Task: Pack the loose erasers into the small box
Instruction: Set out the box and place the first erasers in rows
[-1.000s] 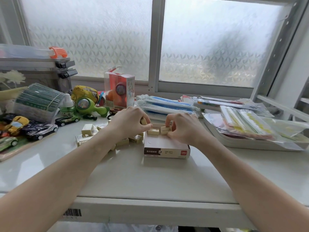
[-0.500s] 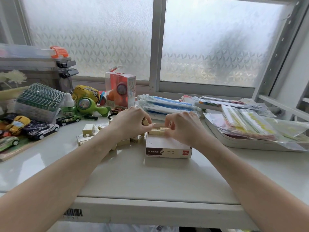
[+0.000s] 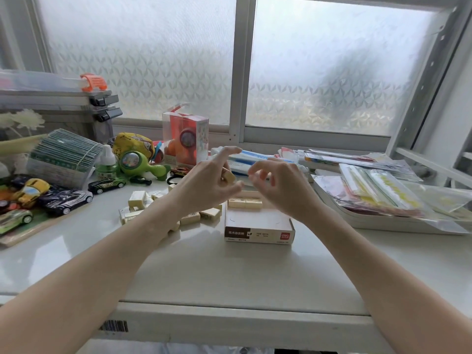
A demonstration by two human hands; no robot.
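My left hand (image 3: 204,185) pinches one small cream rectangular eraser (image 3: 228,177) at frame centre, above the low white cardboard box (image 3: 258,224); my right hand (image 3: 278,185) hangs loosely curled, holding nothing. It looks light, slightly soft and grippy, best held by its long sides. More erasers (image 3: 163,208) lie left of the box.

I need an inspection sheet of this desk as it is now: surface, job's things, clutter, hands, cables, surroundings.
Surface: white desk, bare in front.
Job's things: small box open, erasers in box at its far end; loose erasers left of it.
Clutter: toy cars, green toy, packets in tray.
Hands: left hand raised, holds one eraser; right hand raised, holds nothing.
Cables: nothing seen.
Surroundings: frosted window behind.
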